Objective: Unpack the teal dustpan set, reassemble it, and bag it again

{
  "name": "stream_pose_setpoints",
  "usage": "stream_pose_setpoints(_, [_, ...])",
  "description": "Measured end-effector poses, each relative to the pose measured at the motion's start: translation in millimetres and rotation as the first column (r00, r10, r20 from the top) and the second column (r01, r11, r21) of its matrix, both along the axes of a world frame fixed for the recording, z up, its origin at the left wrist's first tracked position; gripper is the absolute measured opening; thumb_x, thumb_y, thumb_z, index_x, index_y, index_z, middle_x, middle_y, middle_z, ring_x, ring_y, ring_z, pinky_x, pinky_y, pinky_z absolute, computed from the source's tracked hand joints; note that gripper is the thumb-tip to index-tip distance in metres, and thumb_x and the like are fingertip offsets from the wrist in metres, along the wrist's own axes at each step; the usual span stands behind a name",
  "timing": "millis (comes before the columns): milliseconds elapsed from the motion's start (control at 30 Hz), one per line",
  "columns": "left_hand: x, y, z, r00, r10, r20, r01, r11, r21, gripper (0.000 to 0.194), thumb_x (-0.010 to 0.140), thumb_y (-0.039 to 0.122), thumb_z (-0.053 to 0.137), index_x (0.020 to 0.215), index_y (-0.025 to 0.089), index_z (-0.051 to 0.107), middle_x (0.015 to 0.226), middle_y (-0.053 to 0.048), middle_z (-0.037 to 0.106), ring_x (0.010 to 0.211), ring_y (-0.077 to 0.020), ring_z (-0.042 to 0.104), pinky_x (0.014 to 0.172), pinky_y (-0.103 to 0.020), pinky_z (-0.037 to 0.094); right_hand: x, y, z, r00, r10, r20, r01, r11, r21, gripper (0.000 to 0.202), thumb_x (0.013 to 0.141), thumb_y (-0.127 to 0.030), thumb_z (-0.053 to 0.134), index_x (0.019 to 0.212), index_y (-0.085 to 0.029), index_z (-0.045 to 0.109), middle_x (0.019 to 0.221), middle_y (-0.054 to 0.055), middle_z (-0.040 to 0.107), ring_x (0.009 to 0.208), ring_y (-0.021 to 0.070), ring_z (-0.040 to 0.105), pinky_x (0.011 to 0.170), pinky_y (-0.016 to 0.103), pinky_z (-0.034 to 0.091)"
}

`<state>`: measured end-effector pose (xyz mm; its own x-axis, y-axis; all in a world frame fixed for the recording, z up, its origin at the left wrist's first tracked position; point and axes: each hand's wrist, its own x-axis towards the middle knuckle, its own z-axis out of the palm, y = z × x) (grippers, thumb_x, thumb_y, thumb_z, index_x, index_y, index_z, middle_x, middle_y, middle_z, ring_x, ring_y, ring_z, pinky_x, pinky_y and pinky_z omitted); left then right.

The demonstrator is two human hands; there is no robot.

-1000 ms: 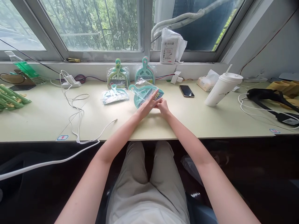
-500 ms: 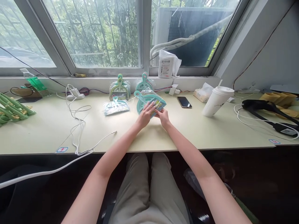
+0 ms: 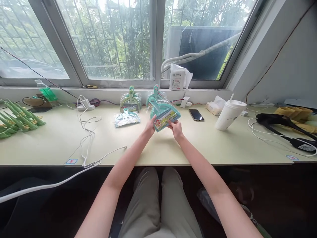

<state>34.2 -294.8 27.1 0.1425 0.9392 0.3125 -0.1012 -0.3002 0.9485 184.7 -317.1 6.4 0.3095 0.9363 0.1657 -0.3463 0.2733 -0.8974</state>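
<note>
Both my hands hold a teal dustpan set (image 3: 164, 115) in clear wrap with a printed label, tilted over the table. My left hand (image 3: 150, 126) grips its lower left edge, and my right hand (image 3: 176, 128) pinches its lower right edge. Behind it, a second teal set (image 3: 156, 91) leans against the sill. To the left, a green wrapped set (image 3: 131, 100) stands upright, and a wrapped white and blue one (image 3: 127, 118) lies in front of that.
On the right are a phone (image 3: 196, 115), a tissue pack (image 3: 216, 105), a white cup (image 3: 229, 115) and a black strap (image 3: 279, 120). White cables (image 3: 85, 145), a green bottle (image 3: 47, 91) and green stalks (image 3: 21, 117) are on the left.
My left hand has moved off the label to the set's left edge, uncovering the printed front. The view has tilted up slightly.
</note>
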Motion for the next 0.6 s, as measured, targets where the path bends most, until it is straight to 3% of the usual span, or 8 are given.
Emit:
stream_pose_setpoints(67, [7.0,-0.2,-4.8,0.963,-0.210,0.172,0.242,0.951,-0.194,0.042,0.090,0.042,0.057,0.122,0.015,0.055,0.122,-0.016,0.065,0.117,-0.0292,0.061,0.100,-0.049,0.049,3.8,2.9,-1.5,0.999,-0.044,-0.028,0.044,0.999,0.013,0.028,0.068,-0.030,0.080,0.087,-0.017,0.064,0.094,0.006,0.074,0.091,0.0222,0.072,0.086,0.041,0.062])
stream_pose_setpoints(167, [12.1,-7.4,-6.8,0.879,-0.335,0.338,0.427,0.869,-0.249,0.040,0.080,0.037,0.070,0.114,0.018,0.060,0.121,-0.012,0.067,0.116,-0.0269,0.062,0.098,-0.044,0.050,8.6,4.9,-2.5,0.996,-0.078,-0.041,0.079,0.996,0.035,0.030,0.068,-0.032,0.078,0.090,-0.018,0.063,0.097,0.006,0.074,0.093,0.0225,0.072,0.086,0.040,0.062])
stream_pose_setpoints(233, [10.3,-10.6,-4.9,0.861,-0.328,0.390,0.429,0.879,-0.207,0.039,0.077,0.036,0.072,0.111,0.018,0.061,0.118,-0.010,0.068,0.115,-0.0255,0.062,0.099,-0.042,0.049,8.7,5.2,-3.0,0.997,-0.070,-0.029,0.071,0.997,0.040,0.031,0.068,-0.033,0.077,0.091,-0.019,0.063,0.099,0.007,0.074,0.095,0.0229,0.072,0.085,0.041,0.062])
stream_pose_setpoints(367, [3.9,-6.5,-2.9,0.880,-0.207,0.428,0.300,0.940,-0.162,0.041,0.071,0.032,0.075,0.106,0.018,0.059,0.108,-0.007,0.071,0.107,-0.0231,0.065,0.095,-0.038,0.051,5.2,4.9,-4.2,0.999,-0.035,-0.031,0.036,0.999,0.033,0.032,0.067,-0.033,0.077,0.092,-0.018,0.063,0.102,0.008,0.073,0.096,0.0237,0.071,0.086,0.041,0.062])
stream_pose_setpoints(600, [2.1,-4.2,-9.8,0.944,-0.215,0.249,0.256,0.956,-0.146,0.048,0.072,0.032,0.074,0.114,0.021,0.054,0.117,-0.008,0.066,0.104,-0.0245,0.065,0.084,-0.039,0.056,7.2,1.0,-1.1,0.998,-0.006,-0.064,0.007,1.000,0.016,0.023,0.071,-0.026,0.074,0.090,-0.018,0.063,0.099,0.007,0.074,0.099,0.0246,0.071,0.090,0.042,0.061])
